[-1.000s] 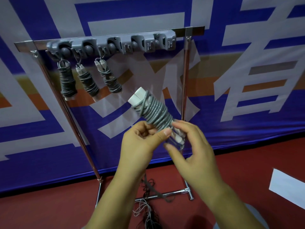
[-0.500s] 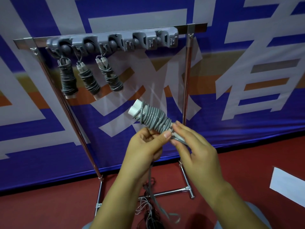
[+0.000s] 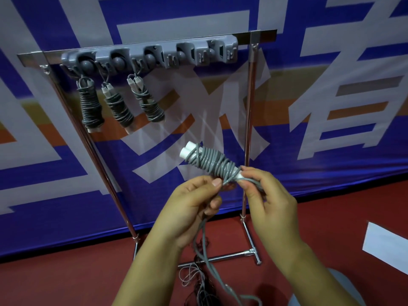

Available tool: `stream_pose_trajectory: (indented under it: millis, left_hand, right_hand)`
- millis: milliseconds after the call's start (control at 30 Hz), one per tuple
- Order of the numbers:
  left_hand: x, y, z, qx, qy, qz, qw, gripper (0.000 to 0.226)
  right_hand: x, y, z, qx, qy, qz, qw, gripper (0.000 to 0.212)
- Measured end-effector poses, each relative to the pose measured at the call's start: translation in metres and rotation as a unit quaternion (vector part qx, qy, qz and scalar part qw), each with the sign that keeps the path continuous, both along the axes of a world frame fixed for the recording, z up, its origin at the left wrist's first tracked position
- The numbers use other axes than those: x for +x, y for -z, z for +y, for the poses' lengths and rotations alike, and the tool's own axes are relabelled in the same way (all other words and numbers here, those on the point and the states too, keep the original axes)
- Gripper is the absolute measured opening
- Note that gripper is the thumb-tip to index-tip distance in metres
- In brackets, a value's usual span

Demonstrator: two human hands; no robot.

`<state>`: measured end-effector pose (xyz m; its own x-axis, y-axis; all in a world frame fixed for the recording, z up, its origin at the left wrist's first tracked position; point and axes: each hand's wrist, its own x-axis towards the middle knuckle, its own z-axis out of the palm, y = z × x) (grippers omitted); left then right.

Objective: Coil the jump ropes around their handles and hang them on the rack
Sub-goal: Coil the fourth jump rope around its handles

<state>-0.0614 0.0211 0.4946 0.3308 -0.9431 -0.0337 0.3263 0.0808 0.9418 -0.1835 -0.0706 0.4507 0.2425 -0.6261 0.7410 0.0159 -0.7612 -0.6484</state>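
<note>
A grey jump rope (image 3: pixel 210 161) is wound around its two white handles, which point up and left. My left hand (image 3: pixel 194 206) grips the lower end of the bundle, thumb on the coils. My right hand (image 3: pixel 269 202) pinches the loose rope end at the bundle's bottom right. A slack length of rope (image 3: pixel 204 246) hangs from my left hand toward the floor. Three coiled ropes (image 3: pixel 91 107) (image 3: pixel 118 109) (image 3: pixel 148 102) hang from the left hooks of the grey holder (image 3: pixel 154 55) on the metal rack (image 3: pixel 249 129).
The holder's right hooks (image 3: pixel 212 54) are bare. A tangle of thin cords (image 3: pixel 198 281) lies on the red floor by the rack's base bar (image 3: pixel 231 256). A white sheet (image 3: pixel 388 246) lies on the floor at right. A blue printed banner hangs behind.
The bundle has tilted flatter and dropped a little. My right hand has come around to the bundle's lower right end, and more slack rope now hangs below my left hand.
</note>
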Motion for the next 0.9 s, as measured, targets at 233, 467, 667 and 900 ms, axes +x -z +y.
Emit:
stream_pose_trajectory:
  millis: [233,467,667,900]
  left_hand:
    - [0.005,0.0,-0.004,-0.023,0.006,0.066,0.998,0.01]
    - [0.006,0.009,-0.011,0.017,0.179,0.248,0.952,0.028]
    - [0.008,0.013,-0.008,0.001,0.264,0.194,0.945,0.034]
    - [0.002,0.004,-0.007,-0.002,0.224,0.121,0.967,0.044]
  right_hand:
    - [0.003,-0.005,0.004,0.048,-0.06,0.0,0.997,0.027]
    - [0.011,-0.006,0.008,0.09,-0.035,-0.069,0.993,0.024]
    - [0.007,-0.017,0.004,0.155,-0.064,-0.103,0.98,0.021]
    - [0.007,-0.017,0.005,0.145,-0.066,-0.103,0.982,0.022]
